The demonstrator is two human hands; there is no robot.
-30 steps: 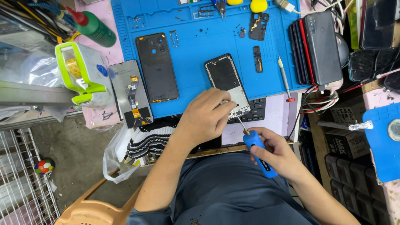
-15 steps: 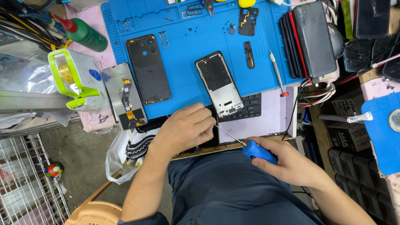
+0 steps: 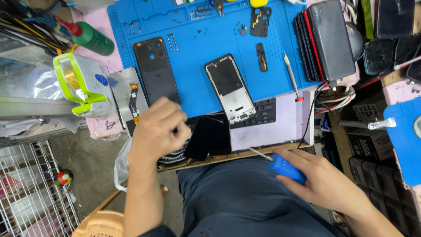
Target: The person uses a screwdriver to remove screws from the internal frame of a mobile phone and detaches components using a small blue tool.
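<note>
left hand [image 3: 158, 131] curled loosely above dark flat phone screen [image 3: 209, 136], grip unclear, right hand [image 3: 326, 182] closed around blue-handled metal screwdriver [image 3: 285, 168]

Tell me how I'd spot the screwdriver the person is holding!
Find the big blue work mat, then look below the desk's front edge, over the person's dark lap. There the right hand holds a screwdriver. Its fat bright-blue handle and thin metal shaft set it apart from the slim grey tool lying on the mat.

bare forearms with no sleeves showing; dark navy trousers with a lighter seam down the middle.
</note>
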